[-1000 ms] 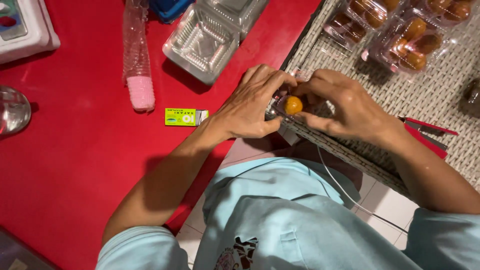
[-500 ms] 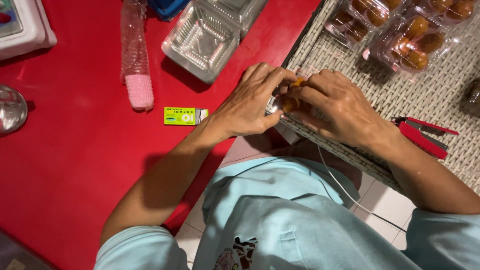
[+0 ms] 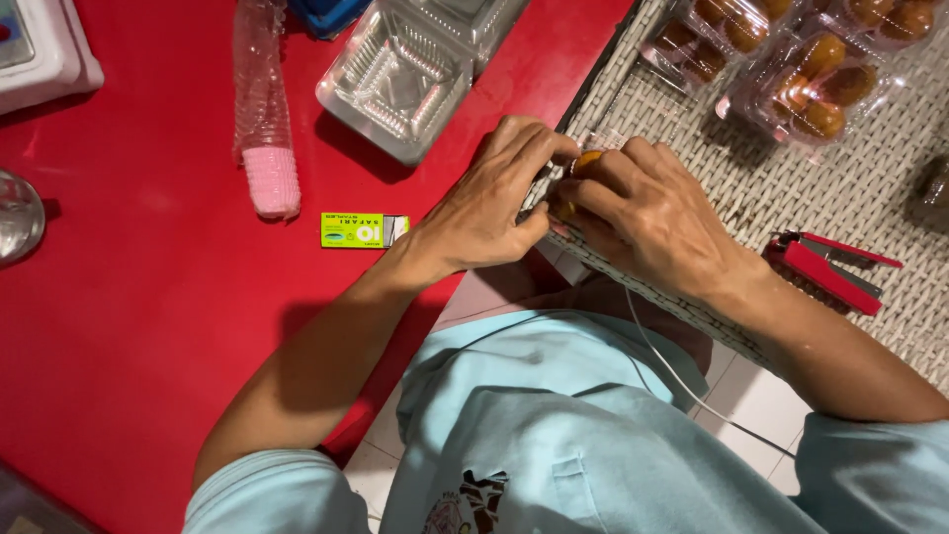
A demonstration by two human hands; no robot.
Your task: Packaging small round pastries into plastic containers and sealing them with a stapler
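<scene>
**Both hands close over a small clear pack at the mat's edge**

On the red bench (image 3: 148, 326), beside the woven mat (image 3: 751, 188), left hand (image 3: 484, 203) and right hand (image 3: 657, 213) pinch a clear pack of orange sweets (image 3: 585, 161) together, steadying it; red stapler (image 3: 825, 267) lies within reach.

My left hand (image 3: 489, 203) and right hand (image 3: 657, 213) cover nearly all of the small orange-filled clear pack (image 3: 585, 163) between them. Above my right hand, the filled packs (image 3: 791, 69) run off the top edge.
</scene>
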